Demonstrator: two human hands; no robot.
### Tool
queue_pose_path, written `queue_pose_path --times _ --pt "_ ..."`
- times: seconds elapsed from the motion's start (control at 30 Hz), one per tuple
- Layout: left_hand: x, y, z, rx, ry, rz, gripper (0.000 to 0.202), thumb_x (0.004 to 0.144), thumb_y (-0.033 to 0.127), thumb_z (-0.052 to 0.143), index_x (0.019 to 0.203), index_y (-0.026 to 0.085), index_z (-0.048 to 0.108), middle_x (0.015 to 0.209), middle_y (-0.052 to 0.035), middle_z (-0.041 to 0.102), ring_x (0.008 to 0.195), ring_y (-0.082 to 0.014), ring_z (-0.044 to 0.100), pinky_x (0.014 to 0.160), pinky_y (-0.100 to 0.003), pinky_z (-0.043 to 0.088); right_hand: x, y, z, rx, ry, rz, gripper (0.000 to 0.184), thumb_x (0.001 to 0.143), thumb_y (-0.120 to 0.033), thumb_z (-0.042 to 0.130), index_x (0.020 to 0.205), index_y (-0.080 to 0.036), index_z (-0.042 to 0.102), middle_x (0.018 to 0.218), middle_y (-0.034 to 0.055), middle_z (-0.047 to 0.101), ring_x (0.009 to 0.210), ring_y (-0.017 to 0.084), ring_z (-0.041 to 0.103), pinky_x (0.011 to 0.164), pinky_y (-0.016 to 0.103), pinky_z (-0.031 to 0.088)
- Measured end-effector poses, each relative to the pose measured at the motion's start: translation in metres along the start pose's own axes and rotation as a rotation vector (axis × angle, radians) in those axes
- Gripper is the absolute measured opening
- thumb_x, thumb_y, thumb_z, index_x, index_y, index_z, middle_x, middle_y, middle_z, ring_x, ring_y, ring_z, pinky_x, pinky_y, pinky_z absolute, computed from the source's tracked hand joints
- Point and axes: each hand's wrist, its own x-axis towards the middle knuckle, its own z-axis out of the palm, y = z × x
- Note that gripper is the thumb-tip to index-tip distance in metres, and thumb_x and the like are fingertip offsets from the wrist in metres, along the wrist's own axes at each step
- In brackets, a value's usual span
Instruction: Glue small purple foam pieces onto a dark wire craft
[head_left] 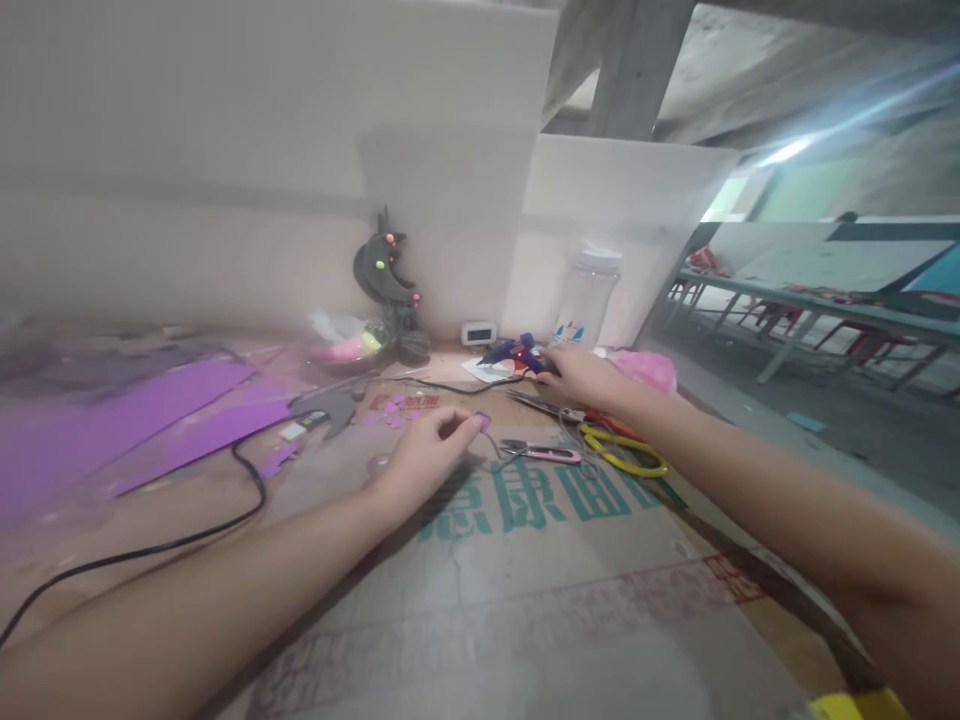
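My left hand is closed in a pinch on a small purple piece, held above the cardboard; a thin cord runs near it. Farther back on the right, my right hand is wrapped round the handle of a dark blue glue gun. The gun's nozzle points left over a small white sheet, and a red light shows on its body. Pink thread snips lie between my hands. Under my right forearm are yellow-handled scissors and a second pair of blades.
Purple sheets and a black cable spread across the left. At the back stand a dark crescent-shaped ornament, a small digital clock and a clear bottle. A pink bag lies behind my right forearm.
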Motion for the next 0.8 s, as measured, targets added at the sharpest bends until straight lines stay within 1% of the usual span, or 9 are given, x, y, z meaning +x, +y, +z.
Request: queue_pose_path --times 0.1,0.17,0.27,0.37,0.53,0.6,0.7,0.73,0.8 --pt "-0.001 0.000 0.000 -0.024 -0.024 -0.022 0.031 0.084 0.048 0.056 0.082 0.018 0.062 0.075 -0.0010 0.067 0.072 -0.0195 0.067 0.069 -0.027 0.046 0.027 0.005 0.014 0.106 0.020 0.059 0.046 0.086 -0.044 0.058 0.122 -0.016 0.060 0.120 0.0146 0.066 0.107 0.027 0.063 0.088 0.032 0.046" --pt "0.000 -0.001 0.001 -0.016 -0.035 -0.022 0.030 0.085 0.047 0.055 0.082 0.018 0.062 0.075 -0.0015 0.068 0.074 -0.0199 0.067 0.071 -0.028 0.046 0.039 0.007 0.026 0.181 0.025 0.092 0.045 0.084 -0.043 0.062 0.119 -0.016 0.061 0.116 0.0125 0.068 0.101 0.024 0.065 0.083 0.029 0.049" --pt "0.001 -0.002 0.001 0.022 -0.021 -0.020 0.029 0.084 0.046 0.055 0.083 0.018 0.063 0.076 -0.0018 0.068 0.076 -0.0198 0.066 0.072 -0.028 0.045 0.049 0.006 0.040 0.277 0.052 0.133 0.038 0.083 -0.035 0.064 0.115 -0.014 0.063 0.113 0.0111 0.070 0.099 0.022 0.066 0.082 0.027 0.049" --pt "0.001 -0.001 0.001 0.053 -0.001 -0.016 0.027 0.082 0.044 0.058 0.082 0.018 0.064 0.077 -0.0019 0.067 0.077 -0.0189 0.063 0.071 -0.028 0.044 0.049 0.005 0.045 0.343 0.095 0.171 0.034 0.085 -0.030 0.060 0.114 -0.012 0.062 0.112 0.0127 0.070 0.099 0.022 0.066 0.083 0.028 0.049" --pt "0.001 0.003 0.001 -0.010 -0.034 -0.024 0.024 0.079 0.041 0.060 0.077 0.018 0.060 0.071 0.0004 0.062 0.070 -0.0166 0.060 0.067 -0.026 0.043 0.037 0.010 0.033 0.416 0.143 0.196 0.035 0.085 -0.031 0.058 0.111 -0.008 0.061 0.106 0.0172 0.070 0.095 0.024 0.066 0.080 0.030 0.049" --pt "0.002 0.003 0.002 -0.044 -0.039 -0.035 0.022 0.078 0.039 0.060 0.074 0.018 0.057 0.068 0.0015 0.060 0.068 -0.0164 0.059 0.066 -0.026 0.043 0.030 0.012 0.025 0.449 0.143 0.204 0.032 0.084 -0.033 0.059 0.105 -0.009 0.063 0.096 0.0156 0.072 0.085 0.023 0.068 0.074 0.030 0.050" --pt "0.003 0.000 0.003 -0.079 -0.037 -0.041 0.017 0.076 0.034 0.059 0.070 0.019 0.054 0.064 0.0032 0.056 0.066 -0.0158 0.058 0.064 -0.026 0.042 0.014 0.010 0.011 0.518 0.111 0.218 0.029 0.082 -0.039 0.059 0.085 -0.011 0.065 0.070 0.0101 0.071 0.065 0.020 0.066 0.062 0.029 0.050" --pt "0.003 -0.001 0.003 -0.086 -0.037 -0.037 0.016 0.076 0.032 0.058 0.069 0.019 0.053 0.063 0.0037 0.054 0.065 -0.0152 0.057 0.063 -0.025 0.041 0.007 0.008 0.005 0.546 0.100 0.220 0.030 0.082 -0.041 0.058 0.080 -0.012 0.065 0.066 0.0088 0.070 0.061 0.019 0.066 0.060 0.028 0.050" --pt "0.004 -0.003 0.003 -0.099 -0.046 -0.019 0.014 0.076 0.029 0.057 0.069 0.019 0.053 0.063 0.0044 0.052 0.064 -0.0140 0.056 0.061 -0.024 0.040 -0.009 0.000 -0.006 0.602 0.093 0.227 0.030 0.082 -0.043 0.058 0.079 -0.013 0.063 0.065 0.0079 0.070 0.060 0.018 0.066 0.058 0.027 0.051"
